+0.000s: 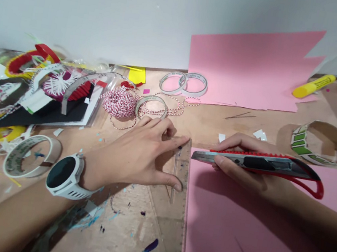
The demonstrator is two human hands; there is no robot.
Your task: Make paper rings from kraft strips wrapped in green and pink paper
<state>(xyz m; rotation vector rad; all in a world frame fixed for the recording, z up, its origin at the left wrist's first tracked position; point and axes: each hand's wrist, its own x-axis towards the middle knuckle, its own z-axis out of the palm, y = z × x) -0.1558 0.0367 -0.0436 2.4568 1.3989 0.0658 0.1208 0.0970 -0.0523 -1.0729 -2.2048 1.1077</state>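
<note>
on my feed the left hand [134, 152] sits at about 6 o'clock, spread wide, with its fingertips [181, 141] pressing down on a clear plastic ruler [181, 168], gripping nothing. a white sports watch [66, 176] is on that wrist. the ruler lies on the desk [124, 242], right along the left edge of a pink card [251, 228]. the right hand [244, 174], at about 3 o'clock, is closed around a red utility knife [265, 163], holding it flat above the card with the bare blade pointing toward the ruler, just beside it.

around them, a ball of red-and-white twine [118, 102] sits at 11 o'clock, with a double-sided tape roll [32, 156] at 8 o'clock. a green-printed tape roll [302, 143] stands at 2 o'clock, and a yellow highlighter [314, 86] lies farther out in the same direction, beside a second, jagged pink sheet [249, 62] at 1 o'clock.
</note>
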